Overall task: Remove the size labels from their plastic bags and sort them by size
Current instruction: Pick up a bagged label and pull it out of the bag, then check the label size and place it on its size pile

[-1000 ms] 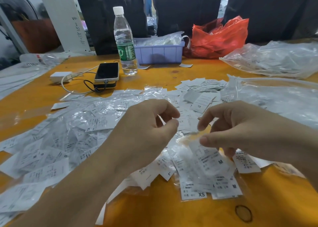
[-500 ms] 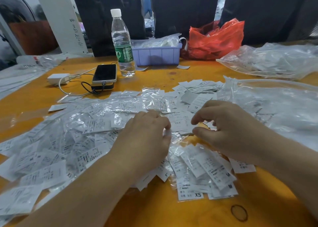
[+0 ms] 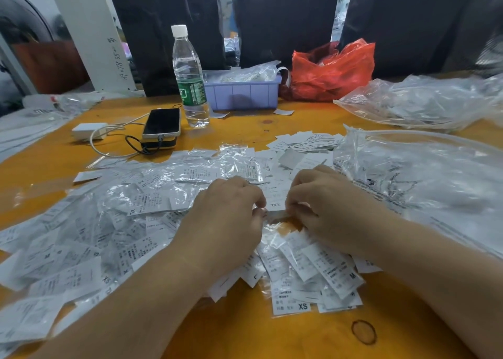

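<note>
Two hands work one small bag over an orange wooden surface (image 3: 245,130).
A heap of clear plastic bags of white size labels (image 3: 114,222) covers it; left hand (image 3: 228,222) and right hand (image 3: 329,209) each pinch one small clear bag (image 3: 275,217) between them, probably to open it.

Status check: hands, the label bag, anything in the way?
Left hand and right hand both pinching small plastic bag over pile. XXL label just beyond. Loose bagged labels crowd all around.
</note>
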The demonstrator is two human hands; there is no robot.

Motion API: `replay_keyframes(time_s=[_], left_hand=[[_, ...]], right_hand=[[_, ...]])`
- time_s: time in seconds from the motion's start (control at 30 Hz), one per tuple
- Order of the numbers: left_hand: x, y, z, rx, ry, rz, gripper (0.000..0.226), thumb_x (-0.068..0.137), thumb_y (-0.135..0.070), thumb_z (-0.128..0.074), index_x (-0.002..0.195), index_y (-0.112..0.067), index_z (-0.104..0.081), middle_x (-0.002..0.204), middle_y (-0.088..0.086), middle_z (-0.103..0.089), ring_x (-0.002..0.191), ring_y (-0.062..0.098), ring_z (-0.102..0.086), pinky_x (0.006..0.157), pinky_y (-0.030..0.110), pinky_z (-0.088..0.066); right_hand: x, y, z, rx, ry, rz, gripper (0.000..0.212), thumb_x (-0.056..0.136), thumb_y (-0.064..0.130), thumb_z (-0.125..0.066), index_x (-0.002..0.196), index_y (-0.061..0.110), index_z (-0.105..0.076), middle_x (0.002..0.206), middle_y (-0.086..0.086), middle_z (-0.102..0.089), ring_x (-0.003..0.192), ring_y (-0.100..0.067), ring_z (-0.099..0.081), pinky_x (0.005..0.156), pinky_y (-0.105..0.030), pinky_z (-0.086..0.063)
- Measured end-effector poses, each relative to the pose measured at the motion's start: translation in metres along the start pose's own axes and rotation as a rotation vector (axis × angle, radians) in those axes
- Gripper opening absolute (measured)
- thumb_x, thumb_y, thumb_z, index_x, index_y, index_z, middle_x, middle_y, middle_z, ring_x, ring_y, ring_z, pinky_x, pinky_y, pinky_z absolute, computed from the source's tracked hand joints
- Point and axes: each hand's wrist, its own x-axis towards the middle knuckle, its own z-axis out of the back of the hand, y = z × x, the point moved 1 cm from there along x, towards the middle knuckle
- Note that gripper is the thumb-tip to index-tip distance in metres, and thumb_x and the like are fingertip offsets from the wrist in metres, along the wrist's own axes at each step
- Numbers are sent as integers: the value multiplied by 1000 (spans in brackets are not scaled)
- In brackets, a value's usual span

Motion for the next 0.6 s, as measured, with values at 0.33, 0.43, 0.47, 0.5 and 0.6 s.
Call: replay_keyframes(time_s=[0.33,0.43,0.47,0.5,0.6], left_hand=[[-2,-1,4,-137,-66,13,32,93,-39,-55,124,-37,-52,126,-18,-51,121,8,-42,101,29,-37],[-2,-2,6,-163,-113,-20,26,92,-34,-59,118,-36,-57,119,-17,-55,115,9,-48,98,32,-42],[-2,-3,7,-173,-136,-32,20,91,-32,-60,111,-36,-60,114,-16,-57,111,10,-50,95,33,-44],[-3,-4,8,-179,-156,-42,12,90,-30,-62,102,-35,-62,109,-16,-57,107,10,-52,92,33,-45],[-4,-4,10,-189,-183,-54,8,88,-28,-66,85,-34,-62,100,-16,-57,100,10,-53,89,33,-45]], right_hand=[[-4,4,11,188,-159,141,14,94,20,-59,89,15,-71,78,13,-52,68,-15,-55,63,-41,-49],[-5,5,13,202,-141,182,12,94,21,-61,90,17,-71,74,20,-47,65,-11,-53,60,-40,-49],[-5,5,13,202,-141,188,12,94,20,-61,90,16,-71,73,20,-46,65,-12,-53,60,-40,-49],[-5,5,13,202,-141,195,12,94,20,-61,89,16,-71,73,20,-46,64,-12,-53,60,-40,-49],[-7,6,12,191,-141,208,10,92,18,-62,87,16,-71,71,20,-46,61,-11,-52,57,-36,-47]])
